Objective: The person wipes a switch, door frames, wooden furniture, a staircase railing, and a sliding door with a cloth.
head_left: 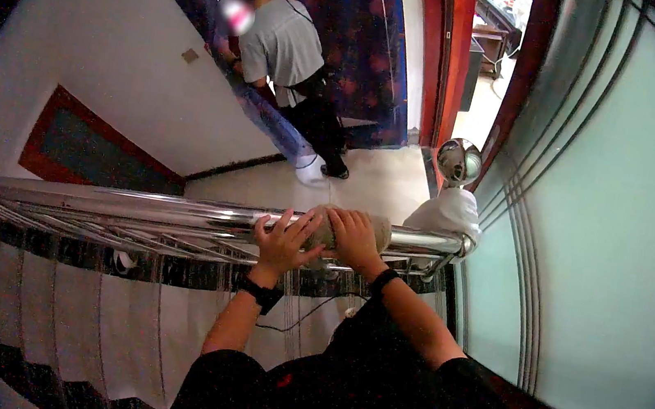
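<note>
A brownish-grey cloth (381, 230) lies over a shiny metal handrail (137, 203) in front of me. My right hand (354, 239) is on top of the cloth, its fingers curving over the rail and pressing the cloth against it. Just left of it, my left hand (287, 242) rests on the rail with fingers spread. Its thumb and index finger reach the left edge of the cloth. The underside of the cloth is hidden from view.
A round metal ball (459, 161) tops the post at the rail's right end, with white cloth (446, 212) around its base. Stairs (126, 319) lie below the rail. Another person (286, 46) bends near the wall beyond. Frosted glass panels (617, 201) stand at right.
</note>
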### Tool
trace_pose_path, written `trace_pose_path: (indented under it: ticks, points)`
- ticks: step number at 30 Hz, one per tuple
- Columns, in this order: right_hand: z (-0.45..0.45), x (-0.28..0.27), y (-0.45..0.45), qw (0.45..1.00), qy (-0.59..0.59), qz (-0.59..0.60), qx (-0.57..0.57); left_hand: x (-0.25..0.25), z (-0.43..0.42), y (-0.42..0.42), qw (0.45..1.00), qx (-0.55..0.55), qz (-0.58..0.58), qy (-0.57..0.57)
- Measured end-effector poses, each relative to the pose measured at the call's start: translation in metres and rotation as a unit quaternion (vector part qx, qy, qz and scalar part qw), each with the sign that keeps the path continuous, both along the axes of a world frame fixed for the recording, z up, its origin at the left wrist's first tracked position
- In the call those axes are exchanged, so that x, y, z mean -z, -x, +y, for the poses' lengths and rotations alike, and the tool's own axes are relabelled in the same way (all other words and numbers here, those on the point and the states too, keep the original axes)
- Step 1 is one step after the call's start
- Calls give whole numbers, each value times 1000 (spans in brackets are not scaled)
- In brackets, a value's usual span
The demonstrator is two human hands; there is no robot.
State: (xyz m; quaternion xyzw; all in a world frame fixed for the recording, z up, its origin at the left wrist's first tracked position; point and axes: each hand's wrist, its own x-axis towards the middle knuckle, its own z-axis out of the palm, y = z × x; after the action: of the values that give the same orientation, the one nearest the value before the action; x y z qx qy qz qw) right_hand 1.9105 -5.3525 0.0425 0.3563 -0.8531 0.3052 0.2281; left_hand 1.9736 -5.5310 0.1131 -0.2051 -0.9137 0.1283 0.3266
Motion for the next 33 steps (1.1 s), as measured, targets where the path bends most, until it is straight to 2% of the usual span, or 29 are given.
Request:
trace_pose_path:
  ticks: [2, 5, 11, 17, 22, 27, 33]
  points:
    - [6, -6, -4, 999, 6, -44, -3, 1, 2, 0, 1000, -9, -2, -6]
    - [7, -3, -6, 998, 38, -40, 0, 5, 2, 1, 1000, -2, 6, 1]
    - [9, -1, -7, 998, 20, -57, 15, 16, 4, 4, 999, 9, 51, 4]
    - [12, 6, -4, 999, 42, -30, 16, 27, 6, 11, 995, 16, 95, -20]
    - [13, 8, -3, 999, 11, -23, 27, 32, 5, 13, 992, 18, 124, -9]
    - [13, 11, 1, 999, -15, -38, 31, 32, 4, 16, 991, 26, 131, 4]
    - [14, 9, 2, 999, 12, 12, 38, 30, 5, 11, 991, 6, 133, 21]
